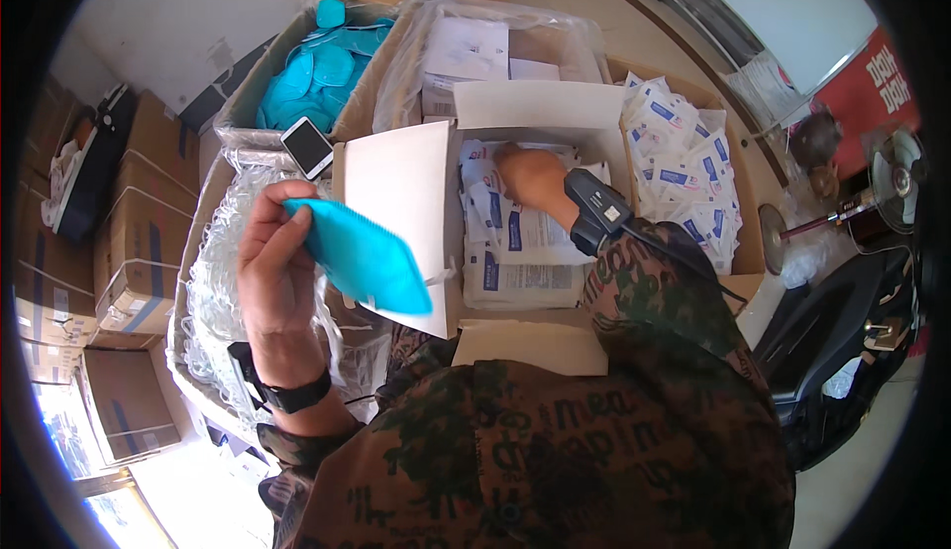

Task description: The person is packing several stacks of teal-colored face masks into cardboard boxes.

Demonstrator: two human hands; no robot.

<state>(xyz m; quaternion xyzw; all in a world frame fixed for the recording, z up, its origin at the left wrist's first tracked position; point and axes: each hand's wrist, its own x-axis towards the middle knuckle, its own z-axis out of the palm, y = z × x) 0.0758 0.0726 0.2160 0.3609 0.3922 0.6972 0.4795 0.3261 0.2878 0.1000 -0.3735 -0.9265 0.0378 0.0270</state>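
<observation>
My left hand (275, 252) is closed in a pinch on one corner of a flat turquoise pad (371, 257) with a finely notched edge. The pad slants down to the right in front of a white carton flap (401, 202). My right hand (530, 174) reaches into the open white carton (451, 242), over white printed packets (530, 227) with blue patches. Its fingertips are hidden among the packets at the carton's far left, so their grip does not show. Dark straps with devices sit on both wrists.
More turquoise pads (322, 73) fill a box at the far left. A phone (308, 147) lies by a box of clear stringy material (233, 262). Small packets (684, 167) fill a box on the right. A plastic-lined box (584, 39) stands behind; brown cartons (149, 222) are stacked left.
</observation>
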